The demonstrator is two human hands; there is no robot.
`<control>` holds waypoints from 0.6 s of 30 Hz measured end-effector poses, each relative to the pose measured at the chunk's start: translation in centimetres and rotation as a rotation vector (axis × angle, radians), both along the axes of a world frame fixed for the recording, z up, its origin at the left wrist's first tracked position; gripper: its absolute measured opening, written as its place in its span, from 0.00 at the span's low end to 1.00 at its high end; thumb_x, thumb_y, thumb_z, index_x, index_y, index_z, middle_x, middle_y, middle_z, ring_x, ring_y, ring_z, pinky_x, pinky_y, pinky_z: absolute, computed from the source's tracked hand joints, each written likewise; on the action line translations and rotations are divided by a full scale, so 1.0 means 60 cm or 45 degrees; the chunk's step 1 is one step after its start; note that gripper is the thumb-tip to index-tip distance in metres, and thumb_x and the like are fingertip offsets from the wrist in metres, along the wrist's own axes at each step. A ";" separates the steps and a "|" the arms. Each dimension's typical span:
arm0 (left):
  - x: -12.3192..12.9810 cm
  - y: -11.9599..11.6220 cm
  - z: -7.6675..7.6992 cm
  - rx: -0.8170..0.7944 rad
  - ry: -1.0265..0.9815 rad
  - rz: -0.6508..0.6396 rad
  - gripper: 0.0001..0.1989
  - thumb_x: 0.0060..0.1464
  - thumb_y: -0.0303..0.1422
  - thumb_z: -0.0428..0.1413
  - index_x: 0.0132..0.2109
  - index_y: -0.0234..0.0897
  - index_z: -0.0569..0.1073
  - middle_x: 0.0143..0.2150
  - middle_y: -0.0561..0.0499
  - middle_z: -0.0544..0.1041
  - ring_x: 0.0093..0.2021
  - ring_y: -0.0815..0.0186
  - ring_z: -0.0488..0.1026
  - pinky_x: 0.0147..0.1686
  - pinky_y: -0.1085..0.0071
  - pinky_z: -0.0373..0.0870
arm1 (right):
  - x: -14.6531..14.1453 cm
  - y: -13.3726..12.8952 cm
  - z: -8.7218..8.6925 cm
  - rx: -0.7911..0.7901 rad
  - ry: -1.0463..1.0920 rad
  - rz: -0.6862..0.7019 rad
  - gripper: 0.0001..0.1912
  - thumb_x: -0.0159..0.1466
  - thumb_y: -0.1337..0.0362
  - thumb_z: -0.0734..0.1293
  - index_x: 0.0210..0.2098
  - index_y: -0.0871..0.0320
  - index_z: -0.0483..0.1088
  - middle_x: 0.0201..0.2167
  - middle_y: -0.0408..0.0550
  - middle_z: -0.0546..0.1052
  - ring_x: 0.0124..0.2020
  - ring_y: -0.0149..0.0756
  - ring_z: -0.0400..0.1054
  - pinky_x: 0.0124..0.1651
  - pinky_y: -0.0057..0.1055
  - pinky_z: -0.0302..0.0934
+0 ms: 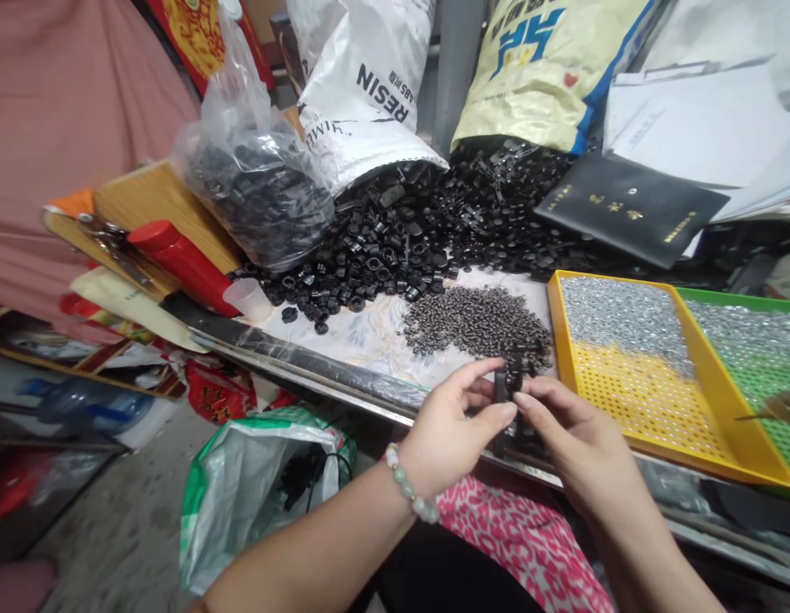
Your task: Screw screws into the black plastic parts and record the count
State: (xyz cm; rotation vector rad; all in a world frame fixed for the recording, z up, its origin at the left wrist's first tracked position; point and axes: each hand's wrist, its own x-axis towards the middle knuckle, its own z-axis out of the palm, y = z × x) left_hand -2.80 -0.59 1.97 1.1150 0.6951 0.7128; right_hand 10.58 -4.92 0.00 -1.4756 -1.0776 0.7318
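Note:
Fingers and thumb of my left hand close round a small black plastic part at the table's front edge. Close beside it, my right hand is closed in a pinch near the same part. What lies between its fingertips is too small to make out. More black parts show dark and blurred around the fingertips. Just beyond the hands, a pile of small dark metal pieces lies on the pale patterned tabletop. A beaded bracelet circles my left wrist.
Black plastic parts heap up behind, spilling from a white sack and a yellow sack. A yellow perforated tray and green tray hold silvery pieces at right. A red bottle stands left. An open bag sits below.

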 end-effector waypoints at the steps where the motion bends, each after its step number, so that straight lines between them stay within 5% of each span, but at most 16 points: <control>1: 0.000 0.000 0.000 0.008 0.007 -0.001 0.24 0.48 0.28 0.55 0.54 0.36 0.64 0.39 0.48 0.69 0.41 0.68 0.66 0.45 0.69 0.64 | 0.000 0.000 0.000 0.004 -0.008 -0.011 0.13 0.51 0.52 0.68 0.28 0.56 0.71 0.30 0.45 0.71 0.33 0.32 0.64 0.38 0.28 0.61; 18: 0.005 0.002 -0.002 0.087 0.016 0.052 0.23 0.49 0.27 0.54 0.54 0.37 0.64 0.43 0.46 0.70 0.44 0.67 0.67 0.47 0.69 0.64 | 0.003 0.000 0.017 -0.032 -0.245 0.066 0.15 0.53 0.50 0.65 0.27 0.57 0.70 0.27 0.46 0.70 0.29 0.33 0.63 0.32 0.28 0.59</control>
